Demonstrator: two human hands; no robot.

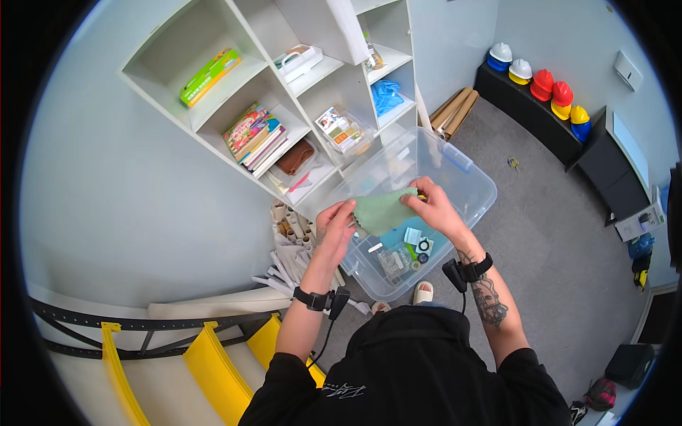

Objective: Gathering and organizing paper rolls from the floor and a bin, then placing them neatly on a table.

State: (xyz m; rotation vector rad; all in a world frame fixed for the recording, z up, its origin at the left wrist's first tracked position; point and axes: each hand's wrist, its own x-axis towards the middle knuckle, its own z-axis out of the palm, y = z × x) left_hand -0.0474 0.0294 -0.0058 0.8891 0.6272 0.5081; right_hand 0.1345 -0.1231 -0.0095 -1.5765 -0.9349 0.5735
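Observation:
A green cloth [384, 212] with a scalloped edge is stretched between my two hands, above a clear plastic storage bin [482, 194]. My left hand [337, 230] pinches its left end between thumb and fingers. At the other end, my right hand [430, 205] grips the upper right corner, and a bit of something yellow shows by its fingers. Below the cloth, inside the bin, lie a clear plastic bag [394, 262], several rolls of tape [423, 245] and a pale blue packet [412, 236]. The cloth hides part of the bin's floor.
A white cubby shelf [290, 90] holding books [254, 133] and boxes stands beyond the bin. Cardboard tubes [290, 226] and paper rolls lean at its left. Yellow shelving [218, 367] is at lower left. Several hard hats [542, 84] sit on a black cabinet [525, 114] at right.

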